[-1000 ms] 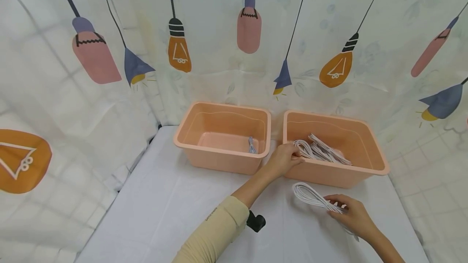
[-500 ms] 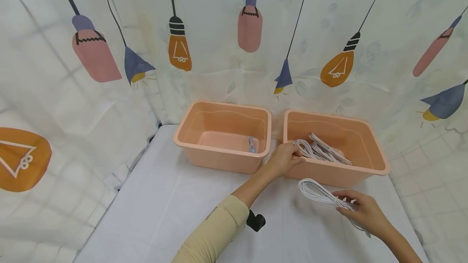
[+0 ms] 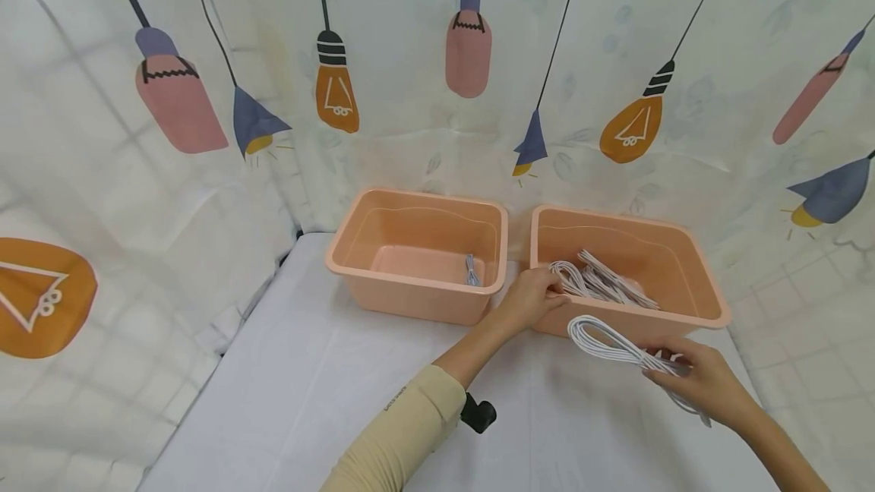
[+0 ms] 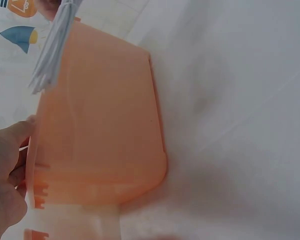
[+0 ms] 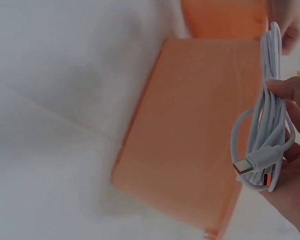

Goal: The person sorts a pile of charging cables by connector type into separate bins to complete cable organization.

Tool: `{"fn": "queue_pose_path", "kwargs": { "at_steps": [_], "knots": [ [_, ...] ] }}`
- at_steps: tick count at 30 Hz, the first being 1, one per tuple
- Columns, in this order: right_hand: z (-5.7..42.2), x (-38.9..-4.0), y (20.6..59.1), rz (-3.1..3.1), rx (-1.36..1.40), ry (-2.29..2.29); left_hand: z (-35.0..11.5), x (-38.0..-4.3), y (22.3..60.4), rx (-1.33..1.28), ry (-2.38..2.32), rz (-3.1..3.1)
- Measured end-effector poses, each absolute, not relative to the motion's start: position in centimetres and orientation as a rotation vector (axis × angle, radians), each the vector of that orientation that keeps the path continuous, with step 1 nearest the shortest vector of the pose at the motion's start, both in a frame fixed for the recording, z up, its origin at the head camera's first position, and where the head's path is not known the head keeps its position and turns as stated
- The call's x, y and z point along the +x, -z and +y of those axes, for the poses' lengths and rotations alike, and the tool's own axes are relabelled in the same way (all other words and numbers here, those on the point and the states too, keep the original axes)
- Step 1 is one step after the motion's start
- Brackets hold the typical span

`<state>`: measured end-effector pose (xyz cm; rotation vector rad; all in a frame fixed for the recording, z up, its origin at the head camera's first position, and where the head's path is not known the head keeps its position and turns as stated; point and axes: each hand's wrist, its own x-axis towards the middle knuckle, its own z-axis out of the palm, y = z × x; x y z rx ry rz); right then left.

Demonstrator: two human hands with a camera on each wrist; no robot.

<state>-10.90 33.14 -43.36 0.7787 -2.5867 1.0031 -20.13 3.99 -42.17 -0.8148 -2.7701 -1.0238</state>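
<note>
My left hand [image 3: 529, 298] grips the front rim of the right peach plastic tub [image 3: 659, 245] near its left corner. In the left wrist view, the thumb lies on the outside of the rim. My right hand [image 3: 707, 382] pinches a coiled white USB cable [image 3: 608, 344] in front of this tub, its looped end pointing left. In the right wrist view, a USB-C plug [image 5: 262, 159] hangs from the coil, beside a second plug with an orange insert [image 5: 268, 179]. Several more coiled white cables [image 3: 601, 283] lie inside the right tub.
A second peach tub [image 3: 410, 298] stands to the left, with a small bundled cable [image 3: 472, 270] inside. Both stand on a white-covered table [image 3: 355, 393] against a printed curtain [image 3: 410, 150]. A black object [image 3: 480, 414] shows beside the left sleeve [image 3: 410, 424].
My right hand has moved the coiled cable up and to the right, closer to the right tub's front wall. The left hand keeps its hold on the rim.
</note>
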Motion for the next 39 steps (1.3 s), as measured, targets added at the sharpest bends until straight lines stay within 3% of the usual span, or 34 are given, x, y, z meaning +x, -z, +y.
{"fn": "queue_pose_path", "kwargs": {
  "at_steps": [19,39],
  "knots": [
    [34.6,-13.6,38.9,-2.719,0.701,-0.877,4.1,-20.3,42.5,-0.814,0.990,-2.762],
    [33.8,-19.3,36.1,-2.763,0.654,-0.819,4.2,-20.3,42.3,-0.827,0.977,-2.778]
  ]
}}
